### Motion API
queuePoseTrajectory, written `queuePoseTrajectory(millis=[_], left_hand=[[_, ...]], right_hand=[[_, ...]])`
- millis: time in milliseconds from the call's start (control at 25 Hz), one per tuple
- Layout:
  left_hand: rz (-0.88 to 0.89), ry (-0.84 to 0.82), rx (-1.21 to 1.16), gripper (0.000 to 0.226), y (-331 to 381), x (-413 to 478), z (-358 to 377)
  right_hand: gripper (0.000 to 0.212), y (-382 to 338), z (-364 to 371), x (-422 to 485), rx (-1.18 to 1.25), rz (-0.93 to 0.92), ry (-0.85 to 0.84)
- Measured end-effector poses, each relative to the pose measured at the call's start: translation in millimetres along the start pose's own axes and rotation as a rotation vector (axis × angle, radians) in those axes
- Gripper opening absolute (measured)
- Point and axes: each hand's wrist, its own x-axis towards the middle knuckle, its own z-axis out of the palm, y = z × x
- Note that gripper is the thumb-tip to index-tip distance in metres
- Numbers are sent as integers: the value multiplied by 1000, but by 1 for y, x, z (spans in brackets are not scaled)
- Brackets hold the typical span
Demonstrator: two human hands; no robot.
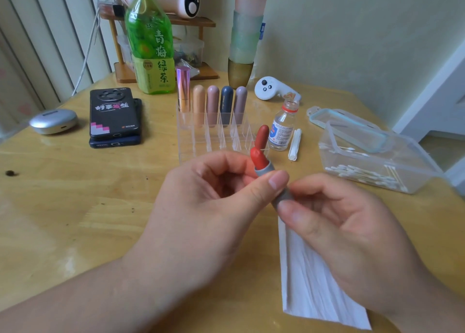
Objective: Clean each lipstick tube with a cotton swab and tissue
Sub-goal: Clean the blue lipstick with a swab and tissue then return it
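Observation:
An open lipstick (261, 160) with a red bullet and grey tube tilts up at the centre of the head view. My left hand (214, 194) pinches its upper tube between thumb and fingers. My right hand (339, 227) grips the grey base from below. A red cap (262, 136) stands just behind, by the clear organiser (214, 141). Several capped lipsticks (219, 103) stand in the organiser's back row. A white tissue (314, 282) lies on the table under my right hand. Cotton swabs (364, 176) fill a clear box at right.
A small clear bottle (283, 129) and wrapped swabs (295, 144) stand right of the organiser. The box lid (352, 129) leans on the swab box. Two stacked phones (114, 118), a silver case (52, 120), a green tea bottle (151, 43) and a white controller (274, 88) sit further back.

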Motion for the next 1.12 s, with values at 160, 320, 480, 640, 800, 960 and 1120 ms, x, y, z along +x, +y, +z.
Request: queuePoseTrajectory(millis=[160,320,480,640,800,960,1120], left_hand=[[35,-50,121,33,0,-1,1],[11,-101,299,47,9,-10,-1],[-30,-276,958,45,10,-24,14],[-44,-372,1072,37,-2,-27,21],[-79,-396,1036,36,0,-25,10],[-71,-362,1049,36,1,-20,6],[-44,-322,1057,22,-1,-15,3]], right_hand=[[20,0,-3,-1,-163,-87,36],[16,-3,-12,5,-138,29,201],[9,1,-26,17,-300,188,292],[10,8,-18,20,-379,262,216],[12,11,-13,22,-406,264,171],[11,5,-18,19,-386,270,154],[10,5,-30,17,-417,242,170]])
